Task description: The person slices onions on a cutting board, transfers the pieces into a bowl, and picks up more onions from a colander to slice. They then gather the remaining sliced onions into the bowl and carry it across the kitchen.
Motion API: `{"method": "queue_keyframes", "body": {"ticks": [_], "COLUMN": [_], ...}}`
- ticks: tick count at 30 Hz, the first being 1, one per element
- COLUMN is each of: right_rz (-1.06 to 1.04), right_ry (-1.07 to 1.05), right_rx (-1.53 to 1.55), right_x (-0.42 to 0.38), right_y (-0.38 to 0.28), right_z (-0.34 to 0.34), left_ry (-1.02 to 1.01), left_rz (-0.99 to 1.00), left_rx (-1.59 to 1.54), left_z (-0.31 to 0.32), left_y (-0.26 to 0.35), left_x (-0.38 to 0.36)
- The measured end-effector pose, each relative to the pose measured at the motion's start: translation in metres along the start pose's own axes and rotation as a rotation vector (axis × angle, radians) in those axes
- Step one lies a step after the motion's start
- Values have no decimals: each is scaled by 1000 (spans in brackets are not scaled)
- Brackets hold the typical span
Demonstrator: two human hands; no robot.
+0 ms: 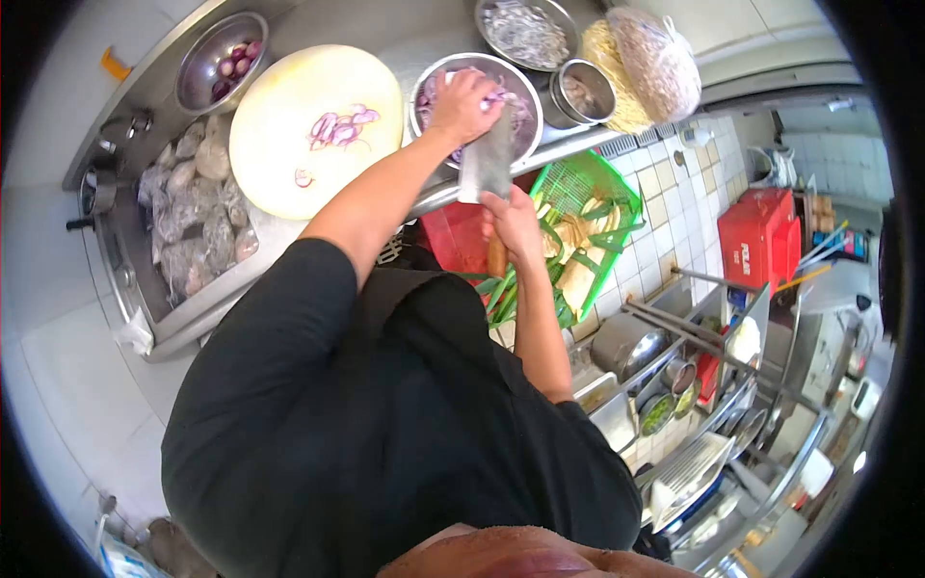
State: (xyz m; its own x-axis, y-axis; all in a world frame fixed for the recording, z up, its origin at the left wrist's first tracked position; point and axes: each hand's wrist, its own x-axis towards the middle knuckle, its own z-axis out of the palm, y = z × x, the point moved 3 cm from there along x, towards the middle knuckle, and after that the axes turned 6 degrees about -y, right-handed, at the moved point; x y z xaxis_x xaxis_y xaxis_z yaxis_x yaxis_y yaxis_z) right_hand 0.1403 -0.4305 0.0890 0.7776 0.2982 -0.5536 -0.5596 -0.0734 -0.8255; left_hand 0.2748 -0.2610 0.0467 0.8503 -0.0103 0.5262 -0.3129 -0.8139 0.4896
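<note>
My right hand (514,226) grips a cleaver (488,159) near the base of its blade, and the wooden handle (496,256) shows below the fingers. The broad blade reaches over the rim of a steel bowl (530,144) containing sliced shallots (424,101). Above that bowl, my left hand (464,104) has its fingers bent around purple slices, close against the blade's far end. To the left lies a round cutting board (270,135) with a small pile of shallot slices (337,127) and one separate slice (303,177).
Whole shallots sit in a steel bowl (198,63); bagged items (198,217) fill the sink (173,323). Other bowls (528,34), small steel pots (586,91) and bags (655,58) line the counter. A green basket (617,183) of vegetables and a red container (451,231) stand below.
</note>
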Motion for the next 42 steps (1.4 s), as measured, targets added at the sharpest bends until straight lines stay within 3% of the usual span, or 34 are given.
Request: {"method": "queue_keyframes", "body": {"ticks": [2,4,8,12,14,17,20,23,26,27,30,35,39,42], "right_rz": [11,-35,-74,-21,-42,-28,-4,27,81,121,192,238,182,125], "right_ry": [122,159,57,-197,-248,-291,-335,-394,-464,-495,-565,-674,-688,-569], "right_rx": [-76,-199,-239,-196,-281,-355,-368,-386,-492,-500,-509,-435,-377,-353], "right_x": [-14,-26,-26,13,38,72,101,115,119,119,115,98,82,48], "right_y": [6,7,2,3,4,6,11,2,-9,-7,-1,26,45,16], "right_z": [-15,-24,-15,14,30,50,57,62,75,81,99,124,130,111], "left_ry": [-132,-129,-62,78,54,-150,-180,-44,-105,12,59,335,346,337], "left_rz": [-58,-53,-81,-513,-747,-852,-959,-810,-739,-656,-661,-661,-666,-600], "left_rx": [134,53,-170,-261,122,435,304,204,209,282,94,76,-7,-182], "left_z": [21,7,-51,-142,-161,-140,-135,-121,-125,-126,-124,-118,-117,-110], "left_y": [-12,-22,-63,-117,-127,-129,-121,-125,-115,-108,-105,-114,-111,-88], "left_x": [-5,-11,-41,-137,-188,-209,-181,-158,-138,-135,-135,-158,-159,-136]}}
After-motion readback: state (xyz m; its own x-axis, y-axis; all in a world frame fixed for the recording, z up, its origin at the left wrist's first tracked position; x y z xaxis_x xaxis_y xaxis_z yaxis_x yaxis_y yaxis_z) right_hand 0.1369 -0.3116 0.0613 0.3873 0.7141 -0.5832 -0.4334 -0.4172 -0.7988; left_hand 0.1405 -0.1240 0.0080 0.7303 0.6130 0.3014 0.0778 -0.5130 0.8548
